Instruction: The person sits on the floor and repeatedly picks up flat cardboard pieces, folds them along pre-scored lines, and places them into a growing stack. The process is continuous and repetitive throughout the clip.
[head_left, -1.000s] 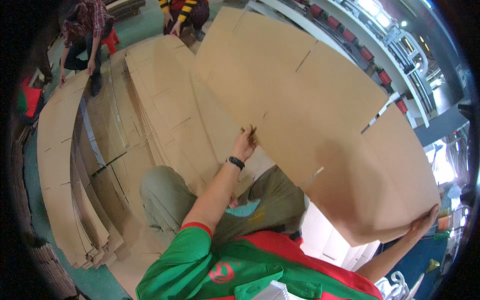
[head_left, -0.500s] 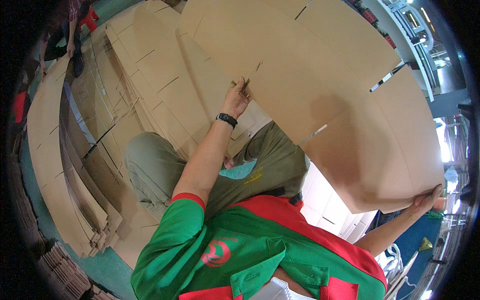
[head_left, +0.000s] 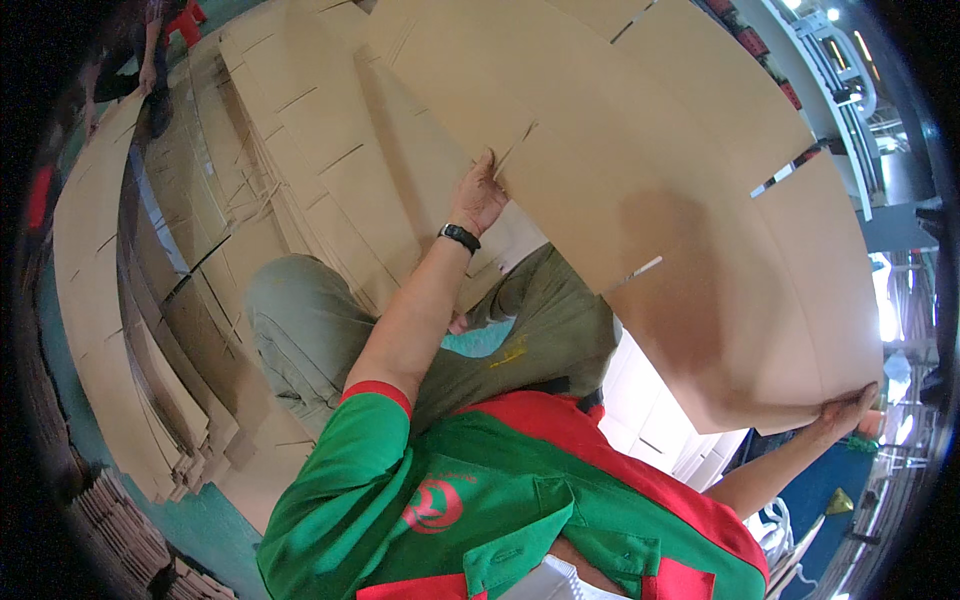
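A large brown cardboard sheet (head_left: 620,190) with cut slots is held up in front of me, slanting down toward the right. Its left edge is gripped by my left hand (head_left: 481,198), thumb up beside a slot; a dark watch band circles that wrist. At the sheet's lower right corner, my right hand (head_left: 848,412) is closed on the edge, with part of its fingers behind the board. Under and left of the sheet lies a stack of similar slotted cardboard sheets (head_left: 310,130).
More cardboard sheets (head_left: 90,270) lie in a curved pile at the far left, where another person's hand (head_left: 147,78) rests near its top. A bundle of folded cardboard (head_left: 120,525) sits at lower left. Metal machine framing (head_left: 845,100) stands at upper right. My bent knee (head_left: 300,310) is beside the stack.
The held sheet has shifted slightly to the right and down in view, with both hands still on it. My right hand sits a little lower.
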